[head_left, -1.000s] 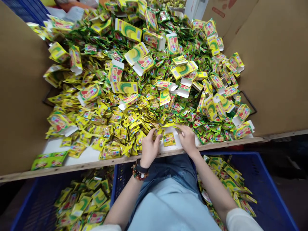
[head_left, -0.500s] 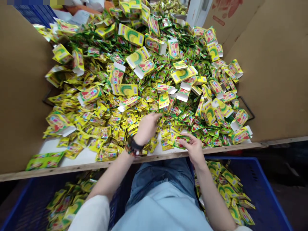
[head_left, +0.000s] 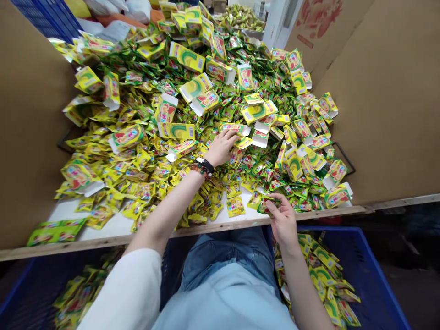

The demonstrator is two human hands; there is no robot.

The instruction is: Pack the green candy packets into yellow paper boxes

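My left hand (head_left: pixel 222 149) reaches into the heap, its fingers bent over the end of a small yellow carton (head_left: pixel 244 142) that lies tilted. The thumb is hidden beneath the hand. Close to the front edge, my right hand (head_left: pixel 283 220) pinches a green and red candy sachet (head_left: pixel 264 206) between thumb and fingers. A yellow sachet (head_left: pixel 235 206) lies flat on the white tabletop (head_left: pixel 220 219) between the two hands. Small open-ended cartons such as a yellow one (head_left: pixel 187 57) are scattered over the heap of yellow and green sachets (head_left: pixel 172 169).
Brown cardboard walls (head_left: pixel 385 114) flank the heap, and a wooden strip (head_left: pixel 230 225) runs along the table's front. Below stand a blue crate (head_left: pixel 374 275) on the right and another blue crate (head_left: pixel 20 293) on the left, both holding filled cartons. A green sachet strip (head_left: pixel 57 232) lies front left.
My left hand has moved forward from the sachets to the small yellow carton, which now lies tipped over. My right hand still holds the sachet, slightly turned. The view has shifted a little.
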